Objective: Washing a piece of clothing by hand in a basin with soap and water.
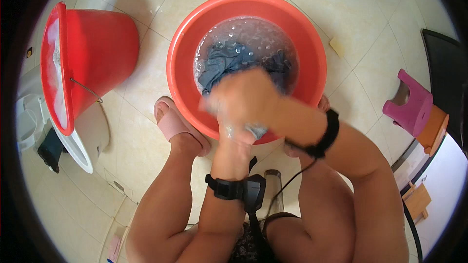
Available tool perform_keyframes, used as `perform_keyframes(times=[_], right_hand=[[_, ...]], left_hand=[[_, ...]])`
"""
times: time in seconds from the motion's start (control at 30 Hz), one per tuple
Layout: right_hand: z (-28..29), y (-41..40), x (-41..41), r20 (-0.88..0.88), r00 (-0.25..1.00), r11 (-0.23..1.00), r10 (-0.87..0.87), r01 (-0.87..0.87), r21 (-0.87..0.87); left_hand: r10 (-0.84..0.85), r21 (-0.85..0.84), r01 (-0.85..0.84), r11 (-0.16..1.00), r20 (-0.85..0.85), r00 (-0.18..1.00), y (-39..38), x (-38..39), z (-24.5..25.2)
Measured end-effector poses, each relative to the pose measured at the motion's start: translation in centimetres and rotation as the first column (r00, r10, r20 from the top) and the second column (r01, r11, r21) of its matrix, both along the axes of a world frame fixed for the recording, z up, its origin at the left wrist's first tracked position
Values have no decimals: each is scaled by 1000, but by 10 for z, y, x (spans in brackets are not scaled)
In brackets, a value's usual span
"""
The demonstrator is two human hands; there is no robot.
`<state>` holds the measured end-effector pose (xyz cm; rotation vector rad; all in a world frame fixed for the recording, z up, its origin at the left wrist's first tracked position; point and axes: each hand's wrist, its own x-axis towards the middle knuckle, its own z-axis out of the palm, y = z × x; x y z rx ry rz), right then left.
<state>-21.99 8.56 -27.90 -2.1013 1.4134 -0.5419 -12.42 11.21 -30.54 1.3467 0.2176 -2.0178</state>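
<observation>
A red plastic basin (310, 29) stands on the tiled floor between my feet, holding sudsy water. Dark blue-grey wet fabric (225, 60) lies partly under the water. Above the basin's near side, my right hand (248, 95) is blurred and crosses over my left hand (234, 128), hiding most of its fingers. A small piece of wet greyish fabric (259, 131) shows between the two hands, at the near rim; which hand grips it is hidden. Both wrists wear black straps.
At the left, a red bucket (98, 47) with foamy contents stands by a white bin (91, 135). A purple stool (416, 106) and an orange stool (435, 129) are at the right. A yellowish piece (336, 46) lies on the floor. A black cable hangs between my arms.
</observation>
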Motion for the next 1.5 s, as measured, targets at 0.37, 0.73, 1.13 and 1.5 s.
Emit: perform_keyframes(times=[0.37, 0.73, 1.13, 1.5], right_hand=[[-22, -10, 6, 82, 964, 965, -254, 259, -52], [25, 2, 39, 173, 985, 997, -13, 26, -71], [-37, -21, -38, 398, 791, 846, -464, 261, 466], [18, -8, -95, 654, 299, 610, -695, -236, 757]], left_hand=[[13, -18, -15, 1000, -104, 994, -14, -15, 30], [65, -71, -79, 994, -178, 982, -18, 10, 15], [-157, -94, 151, 984, -70, 985, -27, -5, 24], [-149, -497, 256, 829, 245, 958, -45, 16, 75]])
